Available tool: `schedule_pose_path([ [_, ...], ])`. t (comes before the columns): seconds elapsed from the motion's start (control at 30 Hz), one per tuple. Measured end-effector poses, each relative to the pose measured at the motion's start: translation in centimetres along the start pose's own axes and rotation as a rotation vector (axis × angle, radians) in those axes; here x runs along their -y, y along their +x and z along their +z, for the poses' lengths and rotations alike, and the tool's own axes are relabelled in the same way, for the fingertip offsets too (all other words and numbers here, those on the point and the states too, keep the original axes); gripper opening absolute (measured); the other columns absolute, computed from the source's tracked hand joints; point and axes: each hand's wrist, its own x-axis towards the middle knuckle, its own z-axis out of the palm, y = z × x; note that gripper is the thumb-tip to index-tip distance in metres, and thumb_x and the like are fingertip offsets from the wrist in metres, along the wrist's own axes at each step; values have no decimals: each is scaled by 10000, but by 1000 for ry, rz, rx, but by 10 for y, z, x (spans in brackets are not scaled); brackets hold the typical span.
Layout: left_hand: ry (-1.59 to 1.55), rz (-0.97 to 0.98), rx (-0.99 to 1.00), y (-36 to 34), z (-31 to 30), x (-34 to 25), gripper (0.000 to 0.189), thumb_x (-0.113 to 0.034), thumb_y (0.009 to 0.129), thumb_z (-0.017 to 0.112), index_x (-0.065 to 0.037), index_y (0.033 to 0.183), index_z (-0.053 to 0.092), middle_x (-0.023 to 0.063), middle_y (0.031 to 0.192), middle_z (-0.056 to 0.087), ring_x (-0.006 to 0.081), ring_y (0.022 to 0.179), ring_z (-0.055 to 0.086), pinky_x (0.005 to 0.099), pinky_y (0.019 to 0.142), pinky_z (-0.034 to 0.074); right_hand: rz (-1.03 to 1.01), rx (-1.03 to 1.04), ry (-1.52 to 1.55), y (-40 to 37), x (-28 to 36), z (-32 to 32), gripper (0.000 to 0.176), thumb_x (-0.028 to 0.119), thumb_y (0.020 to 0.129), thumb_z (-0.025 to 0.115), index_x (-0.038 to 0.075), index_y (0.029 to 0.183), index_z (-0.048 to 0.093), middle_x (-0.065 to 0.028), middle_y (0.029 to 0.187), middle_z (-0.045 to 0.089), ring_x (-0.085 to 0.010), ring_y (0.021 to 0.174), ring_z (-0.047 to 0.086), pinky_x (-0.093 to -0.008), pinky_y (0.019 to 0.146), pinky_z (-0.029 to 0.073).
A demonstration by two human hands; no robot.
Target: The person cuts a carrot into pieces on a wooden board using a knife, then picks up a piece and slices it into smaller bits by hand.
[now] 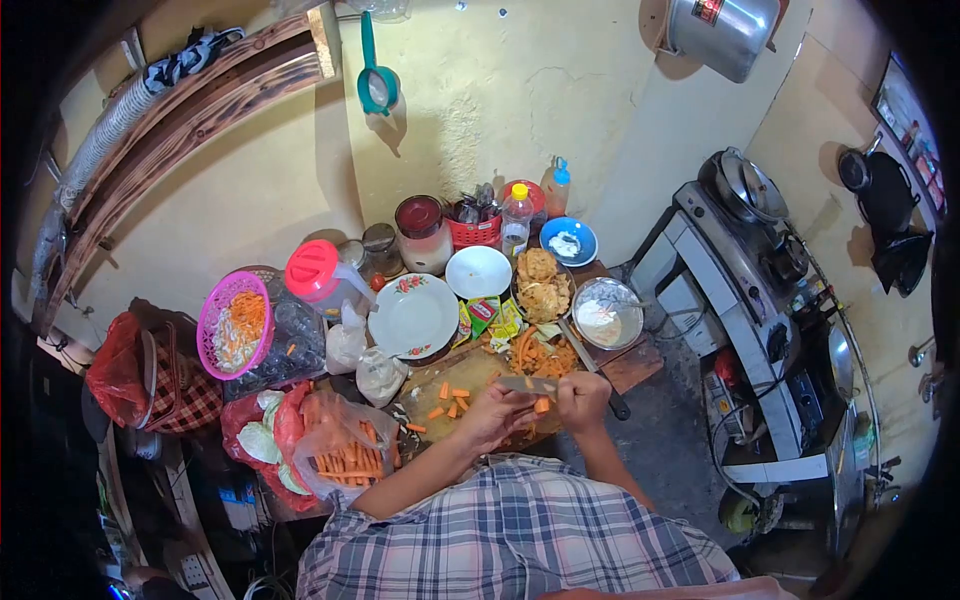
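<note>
My right hand [583, 402] is closed around the handle of a knife, whose blade [530, 384] points left over the wooden board. Fingers bent, my left hand [495, 415] is at the blade's other end. An orange carrot piece [542, 405] shows between the hands, just below the blade; which fingers hold it is hard to make out. Cut carrot pieces [452, 404] lie on the board [420, 385] left of my left hand. Beyond the hands is a heap of orange shreds [545, 358], with another knife [590, 362] lying across its right side.
A clear bag of carrots [350, 450] and cabbage [262, 440] in red plastic are at the left. Behind stand a pink basket [213, 350], a floral plate [413, 316], a white bowl [477, 272], fried food [543, 290] and a flour bowl [607, 314]. A stove [725, 260] is right.
</note>
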Motion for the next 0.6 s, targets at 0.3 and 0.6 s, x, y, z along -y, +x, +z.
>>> schedule_pose_path([
  [0.3,-136,-12,36,1,-1,-9,264,-71,899,547,9,1151,530,114,1075,602,201,980,618,307,862,542,173,-41,-34,-4,-32,-3,287,217,745,551,5,552,566,-167,520,514,-341,482,533,-409,474,418],
  [0.6,-110,35,-6,-10,0,-21,363,-73,883,574,-21,1233,493,118,1121,585,188,1026,597,282,875,523,-147,55,-17,-4,-11,-14,272,211,695,558,42,491,495,-138,462,433,-325,437,473,-400,464,375],
])
